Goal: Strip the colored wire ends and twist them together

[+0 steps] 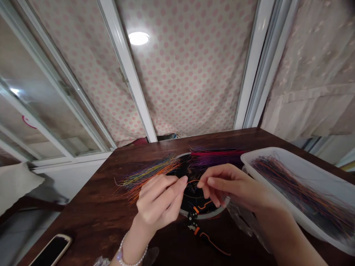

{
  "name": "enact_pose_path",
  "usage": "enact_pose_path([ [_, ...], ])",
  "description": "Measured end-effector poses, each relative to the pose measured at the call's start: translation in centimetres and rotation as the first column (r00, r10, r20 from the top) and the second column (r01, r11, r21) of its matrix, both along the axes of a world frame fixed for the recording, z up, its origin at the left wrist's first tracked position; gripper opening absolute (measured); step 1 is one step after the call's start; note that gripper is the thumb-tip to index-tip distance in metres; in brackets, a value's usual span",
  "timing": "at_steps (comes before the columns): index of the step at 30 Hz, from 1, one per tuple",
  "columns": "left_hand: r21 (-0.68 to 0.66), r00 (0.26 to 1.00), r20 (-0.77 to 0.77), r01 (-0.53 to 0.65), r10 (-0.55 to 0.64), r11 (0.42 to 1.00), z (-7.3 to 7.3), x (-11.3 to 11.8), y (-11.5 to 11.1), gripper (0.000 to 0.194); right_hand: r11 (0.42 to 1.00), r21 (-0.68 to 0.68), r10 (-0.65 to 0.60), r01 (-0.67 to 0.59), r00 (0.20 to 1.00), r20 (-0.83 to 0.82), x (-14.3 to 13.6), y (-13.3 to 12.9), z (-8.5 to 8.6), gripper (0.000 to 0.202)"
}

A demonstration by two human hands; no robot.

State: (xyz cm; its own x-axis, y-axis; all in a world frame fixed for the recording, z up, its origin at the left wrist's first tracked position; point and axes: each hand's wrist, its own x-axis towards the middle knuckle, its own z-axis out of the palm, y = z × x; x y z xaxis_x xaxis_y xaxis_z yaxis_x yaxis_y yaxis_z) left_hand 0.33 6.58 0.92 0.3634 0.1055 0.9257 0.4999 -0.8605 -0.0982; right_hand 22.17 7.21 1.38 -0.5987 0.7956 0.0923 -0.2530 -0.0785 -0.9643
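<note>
A short orange wire (193, 181) arcs between my two hands over a round black tray (216, 213) with a grey rim. My left hand (161, 201), with a beaded bracelet at the wrist, pinches one end between thumb and fingers. At the other end, the fingertips of my right hand (229, 183) are closed on the wire, its tip hidden there. Wire strippers (192, 220) with black and orange handles rest across the tray's near rim. Left of the tray lies a fanned bundle of orange, yellow and blue wires (155, 171); red and purple wires (219, 157) lie behind.
A white plastic bin (280, 155) holding many tangled wires stands at the right. Clear plastic bags (241, 218) lie beside it. A phone (52, 251) is on the dark wooden table (91, 207) at the near left. Curtained glass doors rise behind the table.
</note>
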Motion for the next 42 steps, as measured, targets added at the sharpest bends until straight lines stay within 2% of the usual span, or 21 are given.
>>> enact_pose_path([
  [4,0.003,1.0,-0.023,-0.003,0.003,1.0,-0.1,-0.4,0.8,0.017,0.998,-0.062,0.008,-0.013,0.996,-0.087,-0.5,0.7,-1.1,0.028],
  [8,-0.122,0.997,0.018,0.076,-0.074,0.99,-0.4,-0.5,1.6,0.015,0.999,-0.054,-0.014,0.008,0.995,-0.103,-0.6,1.5,-2.1,0.028],
  [14,-0.278,0.986,0.047,0.167,-0.16,0.946,-1.1,-0.6,2.8,0.02,0.994,-0.113,-0.009,0.007,1.0,-0.022,-0.4,2.6,-3.5,0.031],
  [19,-0.359,0.969,0.108,0.248,-0.223,0.9,-1.6,-0.4,3.5,0.017,0.986,-0.165,0.047,-0.03,0.994,0.096,-0.3,2.4,-3.1,0.03],
  [22,-0.383,0.967,0.116,0.255,-0.227,0.888,-1.6,-0.5,3.6,0.017,0.995,-0.099,-0.008,0.027,0.982,0.188,-0.2,2.1,-2.5,0.027],
  [28,-0.351,0.965,0.066,0.26,-0.254,0.899,-0.9,-0.5,2.8,0.02,0.979,0.143,-0.182,0.144,0.937,0.298,0.1,1.0,-1.2,0.022],
  [30,-0.308,0.97,0.049,0.242,-0.239,0.92,-0.6,-0.3,2.2,0.02,0.945,0.262,-0.276,0.196,0.907,0.317,-0.1,0.4,-0.7,0.021],
  [32,-0.27,0.979,0.03,0.2,-0.199,0.942,-0.4,0.0,1.6,0.018,0.878,0.408,-0.4,0.25,0.851,0.339,-0.3,-0.3,-0.2,0.019],
  [36,-0.203,0.996,-0.014,0.084,-0.089,0.976,0.0,0.3,0.5,0.013,0.674,0.677,-0.625,0.294,0.716,0.311,-1.0,-1.5,0.4,0.019],
  [39,-0.129,0.999,-0.02,0.023,-0.026,0.991,0.6,0.2,0.0,0.011,0.55,0.767,-0.704,0.33,0.677,0.213,-1.3,-2.1,0.8,0.018],
  [42,-0.13,0.999,-0.011,0.033,-0.035,0.991,1.5,0.0,0.0,0.012,0.495,0.787,-0.734,0.368,0.662,0.152,-1.4,-2.6,1.2,0.016],
])
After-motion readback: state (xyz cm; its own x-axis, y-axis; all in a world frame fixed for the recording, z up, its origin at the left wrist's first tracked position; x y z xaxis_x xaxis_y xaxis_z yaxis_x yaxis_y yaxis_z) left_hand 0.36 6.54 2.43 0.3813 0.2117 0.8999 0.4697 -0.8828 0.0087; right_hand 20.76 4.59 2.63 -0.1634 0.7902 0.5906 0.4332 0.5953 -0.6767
